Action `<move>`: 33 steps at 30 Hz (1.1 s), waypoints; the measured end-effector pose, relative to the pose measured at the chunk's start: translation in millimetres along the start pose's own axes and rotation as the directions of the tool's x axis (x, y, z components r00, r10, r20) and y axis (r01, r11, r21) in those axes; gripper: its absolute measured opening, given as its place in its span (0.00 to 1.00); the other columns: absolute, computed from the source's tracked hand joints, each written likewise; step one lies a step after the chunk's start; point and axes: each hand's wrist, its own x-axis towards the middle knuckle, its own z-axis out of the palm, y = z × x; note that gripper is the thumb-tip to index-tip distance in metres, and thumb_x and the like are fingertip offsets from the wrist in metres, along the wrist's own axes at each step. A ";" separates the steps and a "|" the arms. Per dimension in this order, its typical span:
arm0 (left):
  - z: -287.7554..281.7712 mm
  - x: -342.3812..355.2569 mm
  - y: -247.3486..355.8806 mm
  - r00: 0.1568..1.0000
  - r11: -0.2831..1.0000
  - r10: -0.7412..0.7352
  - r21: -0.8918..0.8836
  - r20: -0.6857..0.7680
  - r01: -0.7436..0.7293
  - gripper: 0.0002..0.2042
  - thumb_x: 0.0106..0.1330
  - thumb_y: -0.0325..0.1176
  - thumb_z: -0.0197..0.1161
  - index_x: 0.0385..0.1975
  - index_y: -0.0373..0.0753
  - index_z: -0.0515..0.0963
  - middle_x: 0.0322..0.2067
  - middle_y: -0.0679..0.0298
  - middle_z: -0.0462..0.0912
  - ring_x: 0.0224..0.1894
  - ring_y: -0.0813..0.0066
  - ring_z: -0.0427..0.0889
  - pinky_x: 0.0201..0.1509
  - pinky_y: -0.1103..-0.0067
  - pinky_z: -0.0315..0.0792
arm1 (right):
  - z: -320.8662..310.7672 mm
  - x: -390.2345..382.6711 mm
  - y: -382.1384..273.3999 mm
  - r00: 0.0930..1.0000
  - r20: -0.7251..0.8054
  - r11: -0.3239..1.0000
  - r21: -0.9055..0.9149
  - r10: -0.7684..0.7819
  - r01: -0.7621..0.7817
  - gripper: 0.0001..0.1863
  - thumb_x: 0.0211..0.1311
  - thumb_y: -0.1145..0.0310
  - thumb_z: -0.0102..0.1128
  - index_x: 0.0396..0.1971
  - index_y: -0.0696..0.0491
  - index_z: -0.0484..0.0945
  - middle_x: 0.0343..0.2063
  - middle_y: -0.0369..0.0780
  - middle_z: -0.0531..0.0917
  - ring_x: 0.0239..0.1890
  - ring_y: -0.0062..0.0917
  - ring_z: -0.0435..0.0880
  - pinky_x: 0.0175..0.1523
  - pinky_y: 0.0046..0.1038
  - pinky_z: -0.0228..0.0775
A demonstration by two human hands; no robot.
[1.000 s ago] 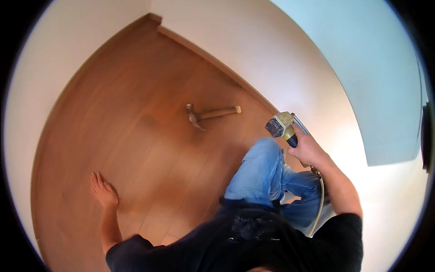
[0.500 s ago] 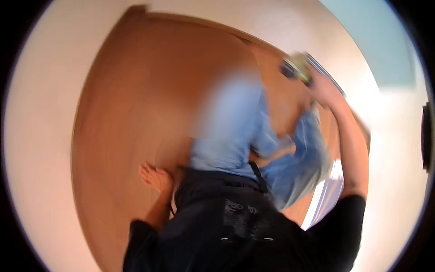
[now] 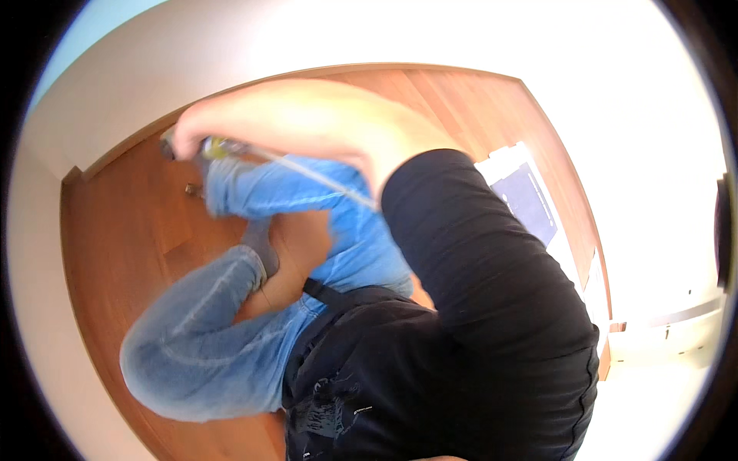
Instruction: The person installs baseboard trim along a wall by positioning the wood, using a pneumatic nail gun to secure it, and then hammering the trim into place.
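My right hand (image 3: 185, 132) is closed on the yellow and silver nail gun (image 3: 216, 147), blurred and held out to the upper left, partly hidden behind the hand. A pale hose (image 3: 323, 180) runs from it under my forearm toward my body. Just below the gun, beside my jeans, a small metal end of what looks like the hammer (image 3: 192, 190) shows on the floor; the rest is hidden. My bent legs (image 3: 186, 346) in blue jeans rest on the floor. My left hand is out of sight.
The wooden floor (image 3: 115, 223) is bordered by white walls (image 3: 354, 31) with wooden skirting (image 3: 134, 138). On the right side, white and blue-grey sheets (image 3: 519, 200) lie on the floor beside my sleeve. A bright white area with a grey strip (image 3: 680, 316) is at the far right.
My view and body have swung round. My right arm now reaches across to the upper left with the nail gun. My left hand has left view, and the sheets on the right show more.
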 end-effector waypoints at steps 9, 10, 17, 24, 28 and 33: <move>33.4 211.9 281.1 0.984 0.976 0.175 -0.125 -0.024 -0.177 0.28 0.79 0.47 0.43 0.73 0.38 0.64 0.71 0.51 0.68 0.72 0.50 0.69 0.73 0.55 0.61 | -197.3 106.5 222.2 0.997 -0.071 0.995 -0.092 -0.043 0.037 0.21 0.63 0.65 0.56 0.55 0.50 0.84 0.51 0.42 0.86 0.51 0.40 0.84 0.56 0.46 0.74; 41.9 244.1 263.4 0.968 0.958 0.252 -0.140 0.003 -0.249 0.28 0.79 0.47 0.43 0.72 0.38 0.64 0.71 0.51 0.68 0.71 0.50 0.69 0.73 0.55 0.61 | -212.9 126.2 218.8 0.998 -0.063 1.000 -0.014 -0.014 0.013 0.21 0.63 0.65 0.56 0.55 0.50 0.84 0.51 0.42 0.86 0.51 0.40 0.84 0.56 0.46 0.74; 120.9 519.1 279.7 0.881 0.838 0.460 -0.271 -0.112 -0.473 0.27 0.79 0.47 0.43 0.71 0.37 0.67 0.69 0.52 0.71 0.69 0.50 0.72 0.71 0.56 0.64 | -458.7 289.0 352.9 0.994 0.089 0.995 0.062 0.070 -0.075 0.21 0.63 0.64 0.56 0.55 0.51 0.84 0.53 0.44 0.85 0.53 0.41 0.83 0.57 0.46 0.73; 250.9 541.5 17.1 0.802 0.661 0.591 -0.516 -0.089 -0.544 0.24 0.79 0.44 0.46 0.66 0.35 0.70 0.64 0.51 0.75 0.64 0.53 0.76 0.67 0.60 0.68 | -394.9 336.3 128.3 0.896 0.351 0.921 0.174 0.272 -0.348 0.22 0.63 0.63 0.56 0.55 0.53 0.84 0.55 0.46 0.84 0.55 0.42 0.81 0.58 0.46 0.73; 220.0 544.6 -70.7 0.842 0.671 0.536 -0.577 -0.058 -0.466 0.22 0.79 0.42 0.49 0.63 0.34 0.73 0.61 0.50 0.77 0.61 0.54 0.78 0.65 0.61 0.70 | -438.1 215.8 19.8 0.800 0.468 0.817 0.242 0.374 -0.524 0.24 0.66 0.59 0.54 0.56 0.57 0.82 0.53 0.49 0.84 0.54 0.44 0.82 0.58 0.46 0.72; 166.0 519.0 -183.9 0.798 0.580 0.599 -0.726 0.073 -0.368 0.20 0.79 0.40 0.51 0.60 0.33 0.75 0.57 0.49 0.80 0.57 0.55 0.80 0.62 0.64 0.73 | -239.7 -27.2 -32.4 0.737 -0.140 0.683 0.520 0.661 -0.513 0.29 0.68 0.51 0.57 0.53 0.65 0.79 0.42 0.53 0.87 0.47 0.47 0.87 0.54 0.45 0.77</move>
